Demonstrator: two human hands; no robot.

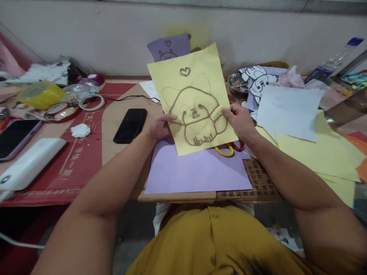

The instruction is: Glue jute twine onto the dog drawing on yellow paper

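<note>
The left hand (158, 126) has its grip closed on the left edge of the yellow sheet (200, 110), thumb in front; the right hand (241, 120) pinches the right edge likewise, its grip also closed. The sheet is held up, tilted, above purple paper (197, 173) on the counter (110, 114), its brown drawing of an eared animal and heart facing the person. Yellow and red handles (226, 154) show just below its lower edge. A black phone (130, 126) lies near the left hand.
</note>
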